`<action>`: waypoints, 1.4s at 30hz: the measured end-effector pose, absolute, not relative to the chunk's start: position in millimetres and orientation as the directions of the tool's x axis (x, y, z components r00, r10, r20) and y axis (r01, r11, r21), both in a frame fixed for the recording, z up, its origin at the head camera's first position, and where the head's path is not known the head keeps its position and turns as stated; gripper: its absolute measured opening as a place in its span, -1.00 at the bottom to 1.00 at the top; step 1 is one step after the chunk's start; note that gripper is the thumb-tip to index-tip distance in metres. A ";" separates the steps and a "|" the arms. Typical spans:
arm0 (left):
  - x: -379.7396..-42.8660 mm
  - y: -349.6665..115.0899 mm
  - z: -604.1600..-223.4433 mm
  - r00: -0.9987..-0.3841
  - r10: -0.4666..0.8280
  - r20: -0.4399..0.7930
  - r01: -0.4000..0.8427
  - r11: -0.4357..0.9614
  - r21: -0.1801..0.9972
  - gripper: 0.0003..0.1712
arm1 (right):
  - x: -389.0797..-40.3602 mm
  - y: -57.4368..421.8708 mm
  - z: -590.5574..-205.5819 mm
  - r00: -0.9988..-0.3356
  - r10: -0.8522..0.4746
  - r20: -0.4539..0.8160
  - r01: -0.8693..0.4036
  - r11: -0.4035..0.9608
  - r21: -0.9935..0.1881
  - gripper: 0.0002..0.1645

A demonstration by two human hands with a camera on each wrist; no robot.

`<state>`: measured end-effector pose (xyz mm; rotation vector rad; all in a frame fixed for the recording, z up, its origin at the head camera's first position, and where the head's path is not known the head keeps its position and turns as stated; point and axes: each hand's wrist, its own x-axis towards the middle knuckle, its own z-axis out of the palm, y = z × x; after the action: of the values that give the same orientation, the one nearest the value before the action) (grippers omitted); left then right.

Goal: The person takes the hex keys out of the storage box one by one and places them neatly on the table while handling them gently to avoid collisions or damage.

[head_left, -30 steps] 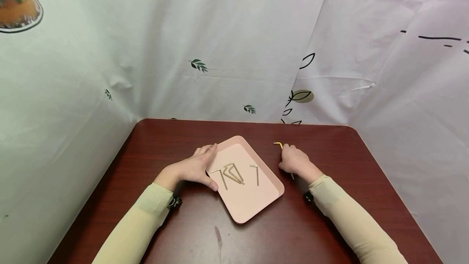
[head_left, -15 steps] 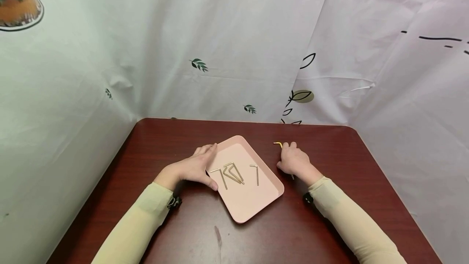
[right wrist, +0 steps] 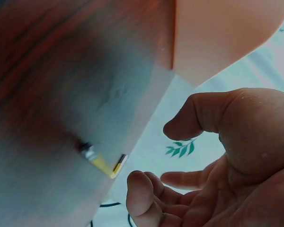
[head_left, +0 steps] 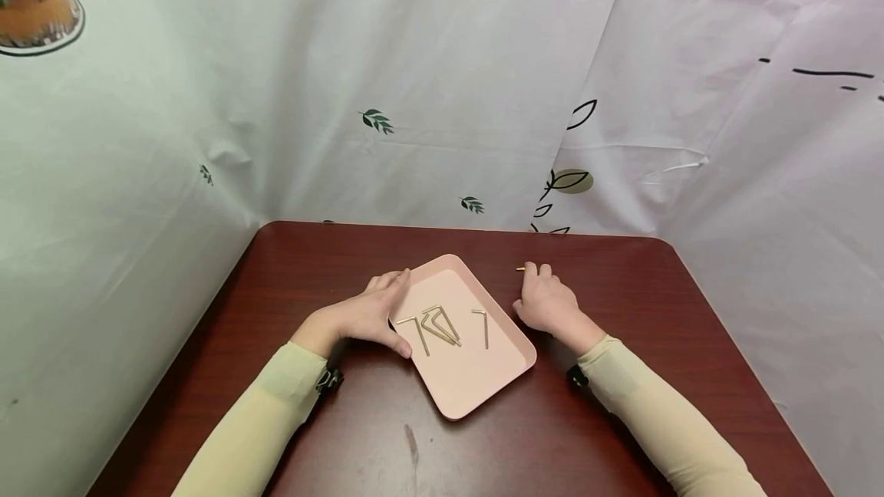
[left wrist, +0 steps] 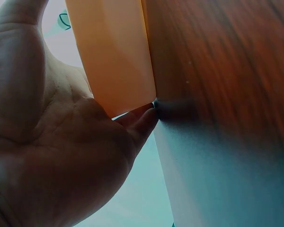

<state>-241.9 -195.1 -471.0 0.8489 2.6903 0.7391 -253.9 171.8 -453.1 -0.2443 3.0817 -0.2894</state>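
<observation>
A pink tray (head_left: 470, 390) sits turned cornerwise on the table, with several brass-coloured hex keys (head_left: 486, 332) lying in it. My left hand (head_left: 366, 318) holds its left corner, fingers along one side and thumb along the other; the left wrist view has the tray wall (left wrist: 116, 56) against the palm. Right of the tray, my right hand (head_left: 550, 303) is low over the table. A yellow-sleeved hex key (right wrist: 103, 165) lies on the table beyond the fingertips in the right wrist view, with thumb and fingers apart. In the head view the hand hides most of that key.
The dark red-brown table (head_left: 331, 443) has rounded back corners. White printed cloth (head_left: 442, 98) hangs behind it and along both sides. The tray's raised right wall stands close to the right hand's thumb.
My right hand has shifted slightly left toward the tray and now covers more of the yellow hex key. The left hand and tray have stayed in place.
</observation>
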 end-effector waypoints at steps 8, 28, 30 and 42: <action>-242.8 -195.3 -471.7 -0.808 0.586 -0.059 0.476 0.708 0.521 0.89 | -244.1 161.6 -448.0 -0.979 -0.196 0.053 -0.203 0.961 -0.186 -0.18; -243.9 -195.4 -471.5 -0.807 0.588 -0.050 0.483 0.706 0.518 0.90 | -211.0 136.4 -433.0 -0.933 -0.290 0.212 -0.332 0.921 -0.202 -0.27; -243.9 -195.3 -471.1 -0.808 0.588 -0.049 0.483 0.707 0.517 0.90 | -208.4 134.2 -432.6 -0.927 -0.301 0.223 -0.345 0.917 -0.199 -0.27; -240.3 -194.6 -468.9 -0.810 0.583 -0.068 0.469 0.712 0.523 0.89 | -196.1 123.2 -428.6 -0.933 -0.320 0.162 -0.348 0.918 -0.191 -0.20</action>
<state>-240.3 -194.6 -468.9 0.8391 2.6915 0.7297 -196.1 123.2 -428.6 -0.5599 3.2013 -0.3576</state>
